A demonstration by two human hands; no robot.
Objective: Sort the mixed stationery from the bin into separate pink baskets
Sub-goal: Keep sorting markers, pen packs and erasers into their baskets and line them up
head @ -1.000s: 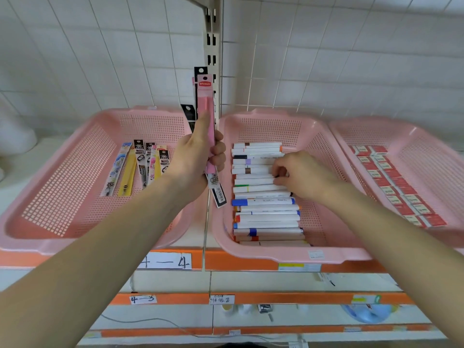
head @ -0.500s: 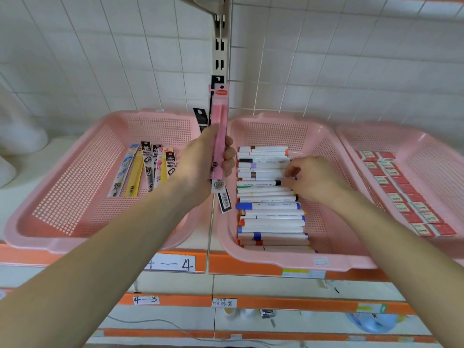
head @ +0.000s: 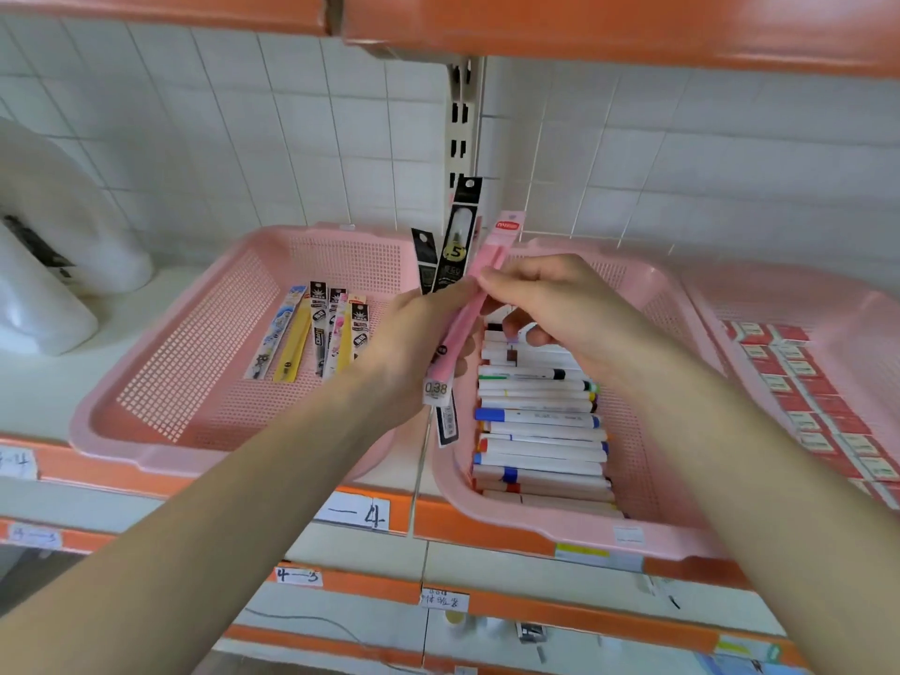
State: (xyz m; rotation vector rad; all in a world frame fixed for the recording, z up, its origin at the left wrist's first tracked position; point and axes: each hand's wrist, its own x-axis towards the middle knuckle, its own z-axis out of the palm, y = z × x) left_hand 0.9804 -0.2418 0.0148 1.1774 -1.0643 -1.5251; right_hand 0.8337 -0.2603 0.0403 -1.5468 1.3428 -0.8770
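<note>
All three perforated plastic baskets are pale pink with a grid of small square holes: the left basket [head: 204, 348], the middle basket [head: 574, 532] and the right basket [head: 789, 304]. The long pink plastic packet [head: 465, 328] has a red label on the top and black digits on its clear lower end. Beside it are narrow black packets [head: 458, 246] with white and pale yellow print. In the left basket lie a flat yellow packet [head: 292, 353] and a light blue packet with cartoon pattern [head: 275, 341]. The round white markers [head: 540, 448] have blue, red, green, black and yellow ends. The small flat boxes [head: 806, 399] are red and white. The metal shelf edge [head: 487, 531] is orange. The square wall tiles [head: 292, 138] are white with grey lines.
</note>
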